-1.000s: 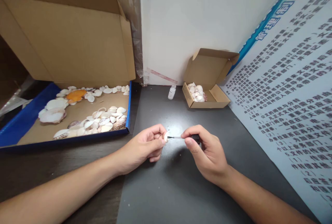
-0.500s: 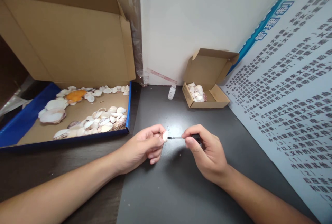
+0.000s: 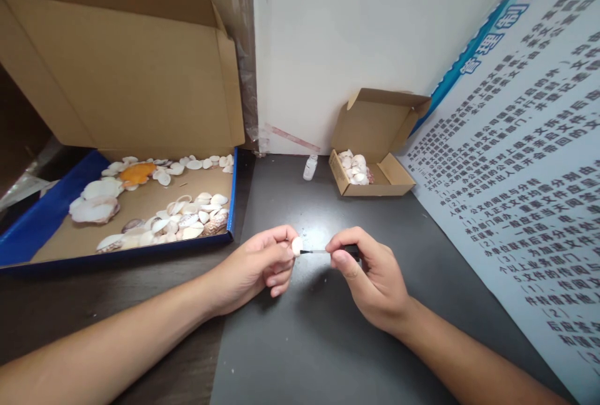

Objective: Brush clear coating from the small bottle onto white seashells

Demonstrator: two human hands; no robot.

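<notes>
Between the thumb and fingers of my left hand is a small white seashell, held up above the dark mat. My right hand is closed on a thin brush with a black handle, mostly hidden by the fingers. The brush's dark tip meets the lower right edge of the shell. Beyond both hands a small white bottle stands on the mat near the wall.
On the left an open cardboard box with blue sides holds many shells, one of them orange. A smaller open box at the back right contains white shells. A printed sign leans along the right side.
My right hand has shifted slightly left with the brush, and its tip now sits a little lower on the shell. My left hand has barely moved.
</notes>
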